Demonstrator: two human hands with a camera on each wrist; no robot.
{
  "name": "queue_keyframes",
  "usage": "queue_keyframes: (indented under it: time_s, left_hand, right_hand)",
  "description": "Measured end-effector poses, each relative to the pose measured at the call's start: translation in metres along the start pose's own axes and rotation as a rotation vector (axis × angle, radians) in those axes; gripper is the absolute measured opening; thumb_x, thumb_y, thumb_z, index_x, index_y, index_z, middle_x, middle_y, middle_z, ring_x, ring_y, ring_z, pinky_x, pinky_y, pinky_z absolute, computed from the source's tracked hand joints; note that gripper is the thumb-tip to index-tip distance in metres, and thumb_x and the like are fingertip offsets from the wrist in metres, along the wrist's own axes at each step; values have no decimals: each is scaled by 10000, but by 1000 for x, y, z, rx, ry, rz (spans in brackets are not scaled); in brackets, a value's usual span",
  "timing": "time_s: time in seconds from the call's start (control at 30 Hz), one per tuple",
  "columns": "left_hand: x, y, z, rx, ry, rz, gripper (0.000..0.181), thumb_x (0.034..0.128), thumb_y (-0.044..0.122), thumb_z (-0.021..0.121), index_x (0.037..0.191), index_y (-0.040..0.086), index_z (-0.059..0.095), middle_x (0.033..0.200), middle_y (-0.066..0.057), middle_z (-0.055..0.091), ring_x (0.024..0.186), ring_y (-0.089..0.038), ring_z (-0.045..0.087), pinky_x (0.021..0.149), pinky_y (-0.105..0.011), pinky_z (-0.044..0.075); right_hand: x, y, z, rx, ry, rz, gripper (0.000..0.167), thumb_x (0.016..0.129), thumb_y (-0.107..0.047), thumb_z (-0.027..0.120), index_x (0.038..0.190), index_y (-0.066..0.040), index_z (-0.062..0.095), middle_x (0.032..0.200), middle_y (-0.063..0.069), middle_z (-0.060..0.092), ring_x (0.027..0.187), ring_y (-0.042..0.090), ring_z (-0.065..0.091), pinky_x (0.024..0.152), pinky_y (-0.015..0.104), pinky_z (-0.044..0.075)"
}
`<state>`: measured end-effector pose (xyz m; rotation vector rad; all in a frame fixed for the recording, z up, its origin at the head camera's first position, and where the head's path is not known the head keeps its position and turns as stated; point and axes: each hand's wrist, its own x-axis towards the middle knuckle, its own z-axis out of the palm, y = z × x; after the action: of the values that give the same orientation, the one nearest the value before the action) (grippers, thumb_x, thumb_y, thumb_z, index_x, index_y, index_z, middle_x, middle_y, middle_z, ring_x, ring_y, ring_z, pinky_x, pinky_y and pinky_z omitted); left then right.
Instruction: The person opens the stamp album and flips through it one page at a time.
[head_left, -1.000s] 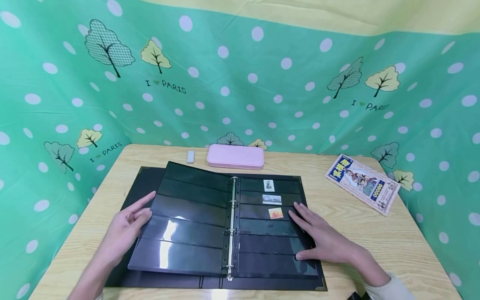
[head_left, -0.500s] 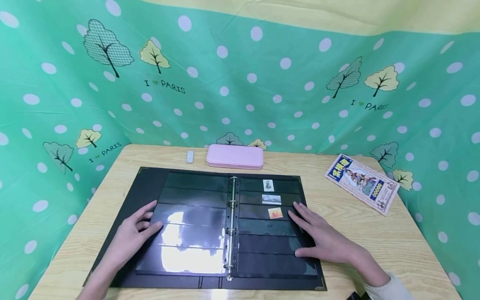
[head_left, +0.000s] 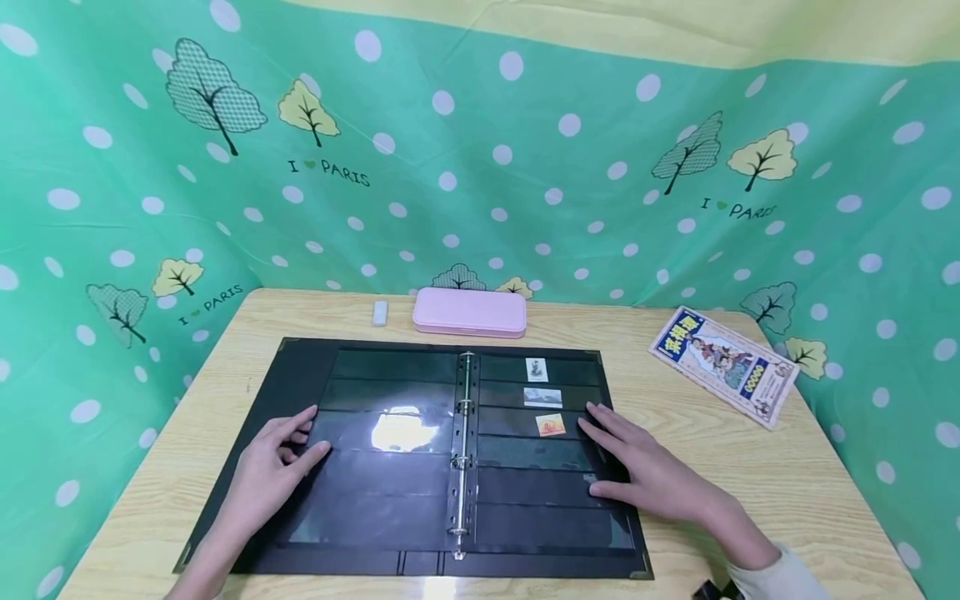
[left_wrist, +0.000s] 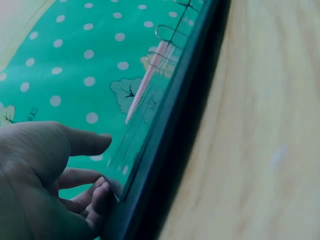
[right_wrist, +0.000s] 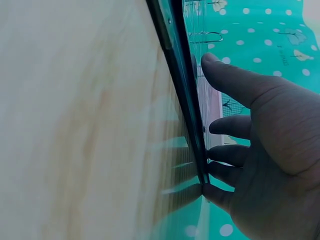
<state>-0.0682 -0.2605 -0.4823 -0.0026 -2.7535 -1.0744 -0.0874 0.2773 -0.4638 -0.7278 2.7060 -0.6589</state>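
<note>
A black ring binder point(head_left: 438, 562) lies spread on the table, its metal rings point(head_left: 462, 458) down the middle. Strips cross both pages; the left page point(head_left: 382, 475) shows no stamps, while the right page point(head_left: 540, 525) holds three small stamps point(head_left: 536, 370), point(head_left: 542, 397), point(head_left: 551, 425) near its top. My left hand point(head_left: 266, 471) touches the outer edge of the left page, thumb over it; in the left wrist view the fingers of that hand point(left_wrist: 55, 180) bend at the page corner. My right hand point(head_left: 656, 475) rests with spread fingers on the right page's outer edge, also in the right wrist view point(right_wrist: 270, 135).
Behind the binder lie a pink case point(head_left: 470, 312) and a small pale block point(head_left: 380, 313). A printed booklet point(head_left: 723, 367) lies at the right. A dark object point(head_left: 716, 591) sits by the right sleeve at the front edge. A green dotted cloth point(head_left: 450, 167) hangs around the table.
The left page, tilted up a second ago, has come down flat onto the binder's left side. My left hand has moved slightly right and down with it. My right hand has stayed nearly still.
</note>
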Motion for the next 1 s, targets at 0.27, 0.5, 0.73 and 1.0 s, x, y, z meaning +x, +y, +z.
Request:
queue_keyframes:
  time_s: [0.27,0.5,0.73,1.0]
  left_hand:
    - [0,-4,7,50,-68,-18,742,906,167,948,1519,-87,615,1266,-220,608,1016,-286,629,759,-252,527]
    - [-1,-3,7,74,-106,-19,801,904,190,950,1558,-81,574,1315,-243,559,968,-257,566,754,-293,505]
    - [-3,-4,5,76,-121,-27,819,911,187,942,1576,-82,550,1334,-256,547,1006,-277,584,782,-310,525]
    - [-2,-4,7,66,-134,-43,818,926,216,934,1593,-56,546,1346,-248,539,1007,-281,596,800,-334,529]
  right_hand:
    - [1,4,-2,5,39,-25,860,1025,-488,792,1716,-121,433,1808,184,282,1642,490,280,1207,730,378]
    - [4,6,-7,3,85,-21,827,1037,-403,802,1710,-94,433,1798,193,299,1612,492,344,1185,680,437]
    - [16,12,-19,1,116,-21,823,1048,-404,789,1707,-67,427,1767,231,342,1581,538,363,1176,738,410]
    - [35,30,-26,20,149,20,866,1036,-424,800,1716,-62,404,1757,270,332,1595,561,306,1206,781,328]
